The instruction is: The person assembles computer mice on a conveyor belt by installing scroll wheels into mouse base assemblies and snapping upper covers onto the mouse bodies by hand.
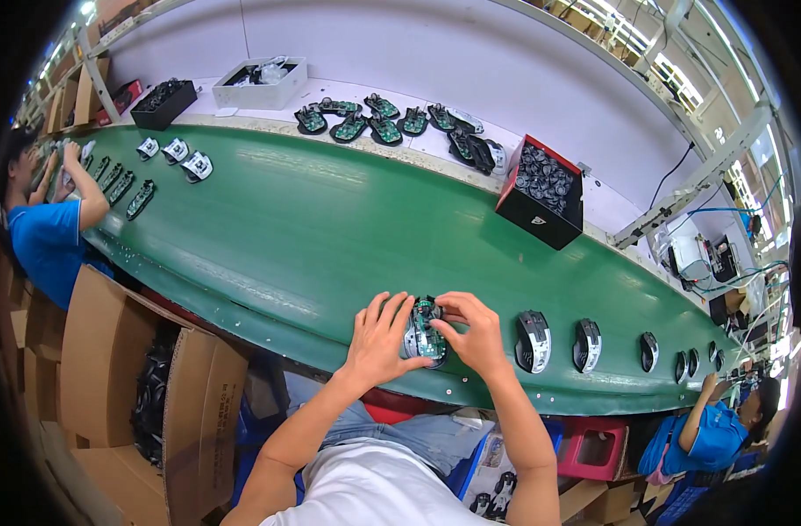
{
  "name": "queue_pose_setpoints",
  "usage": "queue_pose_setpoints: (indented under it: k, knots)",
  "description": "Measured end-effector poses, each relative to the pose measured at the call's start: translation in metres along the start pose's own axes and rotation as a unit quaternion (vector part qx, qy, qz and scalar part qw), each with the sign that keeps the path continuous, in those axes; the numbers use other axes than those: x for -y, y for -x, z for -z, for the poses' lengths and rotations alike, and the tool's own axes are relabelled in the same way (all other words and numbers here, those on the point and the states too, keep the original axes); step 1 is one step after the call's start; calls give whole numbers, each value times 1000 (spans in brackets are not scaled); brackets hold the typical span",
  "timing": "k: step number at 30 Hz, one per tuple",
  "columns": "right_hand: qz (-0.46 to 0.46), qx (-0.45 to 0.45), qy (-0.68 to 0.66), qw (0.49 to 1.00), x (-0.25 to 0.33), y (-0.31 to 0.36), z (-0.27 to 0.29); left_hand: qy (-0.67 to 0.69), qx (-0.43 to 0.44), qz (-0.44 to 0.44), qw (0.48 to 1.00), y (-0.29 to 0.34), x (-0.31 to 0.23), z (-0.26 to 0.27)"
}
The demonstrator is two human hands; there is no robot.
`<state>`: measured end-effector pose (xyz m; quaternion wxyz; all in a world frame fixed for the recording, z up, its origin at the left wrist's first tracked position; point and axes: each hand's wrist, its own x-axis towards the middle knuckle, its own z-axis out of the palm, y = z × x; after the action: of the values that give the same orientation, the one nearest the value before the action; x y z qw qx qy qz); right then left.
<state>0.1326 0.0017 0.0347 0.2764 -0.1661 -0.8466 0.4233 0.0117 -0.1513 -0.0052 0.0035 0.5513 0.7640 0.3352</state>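
An opened computer mouse [429, 340], its green circuit board showing, rests on the green conveyor belt [330, 237] at the near edge. My left hand [379, 344] grips its left side, the fingers at the far end and the thumb at the near end. Thumb and fingers of my right hand [475, 331] are closed at the upper right of the board, by the front of the mouse. Whether a small part is between them is hidden. Beside my right hand stands an assembled black-and-silver mouse [533, 342], with several more in a row to its right.
Mouse bases with boards [385, 128] lie on the back ledge, near a black box of small dark parts [545, 188] and a white bin [260, 84]. Silver shells [196, 167] sit far left. Co-workers [45, 223] work at both ends. An open carton [190, 421] stands at lower left.
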Motion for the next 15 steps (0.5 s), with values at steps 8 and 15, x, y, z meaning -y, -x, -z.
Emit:
queue_pose_setpoints:
  k: [8,15]
  knots:
    - [126,33,163,978,-17,-4,-6,3,17,3,1000,-1,-3,0]
    - [121,79,265,953,-10,-9,-4,1,30,12,999,-1,-4,1]
